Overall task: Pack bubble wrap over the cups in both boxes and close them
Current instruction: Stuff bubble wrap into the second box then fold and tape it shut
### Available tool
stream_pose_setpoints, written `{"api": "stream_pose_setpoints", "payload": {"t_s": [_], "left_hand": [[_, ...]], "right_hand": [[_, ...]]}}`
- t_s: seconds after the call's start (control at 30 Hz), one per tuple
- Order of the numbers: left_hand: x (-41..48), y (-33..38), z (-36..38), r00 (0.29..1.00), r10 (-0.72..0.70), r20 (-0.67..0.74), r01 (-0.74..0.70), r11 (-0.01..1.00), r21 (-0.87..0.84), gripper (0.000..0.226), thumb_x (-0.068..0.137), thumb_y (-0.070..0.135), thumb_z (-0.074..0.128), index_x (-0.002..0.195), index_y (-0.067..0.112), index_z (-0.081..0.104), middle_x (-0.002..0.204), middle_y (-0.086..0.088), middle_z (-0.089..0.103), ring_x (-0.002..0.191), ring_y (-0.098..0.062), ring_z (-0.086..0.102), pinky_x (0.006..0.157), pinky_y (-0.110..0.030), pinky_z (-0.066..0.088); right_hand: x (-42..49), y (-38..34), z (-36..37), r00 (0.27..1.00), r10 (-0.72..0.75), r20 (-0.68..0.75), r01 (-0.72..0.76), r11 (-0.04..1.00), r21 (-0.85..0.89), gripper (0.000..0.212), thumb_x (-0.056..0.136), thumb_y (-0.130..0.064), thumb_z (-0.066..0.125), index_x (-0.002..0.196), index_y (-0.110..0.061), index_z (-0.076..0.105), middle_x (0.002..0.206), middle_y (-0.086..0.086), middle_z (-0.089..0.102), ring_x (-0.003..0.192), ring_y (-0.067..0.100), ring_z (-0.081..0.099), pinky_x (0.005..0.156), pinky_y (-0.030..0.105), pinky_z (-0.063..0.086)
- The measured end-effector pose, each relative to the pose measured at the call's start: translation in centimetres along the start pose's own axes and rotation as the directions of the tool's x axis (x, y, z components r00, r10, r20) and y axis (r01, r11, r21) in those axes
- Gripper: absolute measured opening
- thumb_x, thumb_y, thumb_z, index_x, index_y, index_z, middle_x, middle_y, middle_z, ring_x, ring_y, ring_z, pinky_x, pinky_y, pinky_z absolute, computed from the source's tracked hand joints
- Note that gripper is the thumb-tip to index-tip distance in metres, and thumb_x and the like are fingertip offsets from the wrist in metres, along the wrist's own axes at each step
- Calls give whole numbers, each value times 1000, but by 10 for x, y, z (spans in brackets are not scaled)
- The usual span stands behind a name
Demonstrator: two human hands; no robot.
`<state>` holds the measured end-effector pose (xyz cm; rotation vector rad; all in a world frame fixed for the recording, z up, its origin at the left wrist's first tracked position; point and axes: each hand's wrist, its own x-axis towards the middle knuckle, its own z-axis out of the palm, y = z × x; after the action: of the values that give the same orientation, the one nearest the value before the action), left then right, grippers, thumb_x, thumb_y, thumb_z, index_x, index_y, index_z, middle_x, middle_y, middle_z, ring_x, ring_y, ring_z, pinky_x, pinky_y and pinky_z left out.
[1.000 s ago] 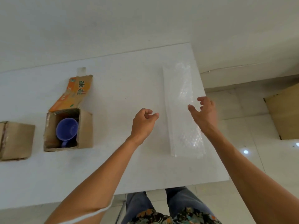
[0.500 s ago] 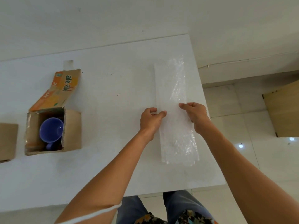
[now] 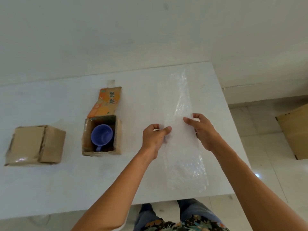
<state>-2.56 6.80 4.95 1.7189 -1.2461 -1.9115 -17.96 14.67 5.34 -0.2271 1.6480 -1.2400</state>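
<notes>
A long clear strip of bubble wrap [image 3: 181, 100] lies lengthwise on the right part of the white table [image 3: 136, 100]. My left hand [image 3: 154, 137] pinches its left edge about halfway along. My right hand [image 3: 202, 130] pinches the right edge opposite. An open cardboard box [image 3: 118, 135] stands mid-left with its orange printed flap up at the back. A purple cup [image 3: 102, 135] sits inside it, uncovered. Further left is a second cardboard box [image 3: 35, 145] with its top flaps down.
The table's right edge runs close beside the bubble wrap, with tiled floor beyond. A brown cardboard piece [image 3: 295, 130] lies on the floor at the right. A white wall backs the table. My legs show under the front edge.
Both hands came down from above the table and took hold of the strip's two long edges. The view shifted, bringing the closed box fully into sight.
</notes>
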Motion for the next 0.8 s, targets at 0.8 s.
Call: {"api": "stream_pose_setpoints", "payload": {"t_s": [0.8], "left_hand": [[-23, -1, -207, 924, 249, -292, -228, 968, 103, 23, 84, 31, 71, 91, 12, 61, 93, -5, 68, 74, -14, 64, 61, -26, 52]], "right_hand": [[-52, 32, 211, 989, -55, 140, 73, 988, -134, 43, 86, -28, 68, 119, -13, 45, 101, 13, 64, 84, 25, 67, 68, 39, 59]]}}
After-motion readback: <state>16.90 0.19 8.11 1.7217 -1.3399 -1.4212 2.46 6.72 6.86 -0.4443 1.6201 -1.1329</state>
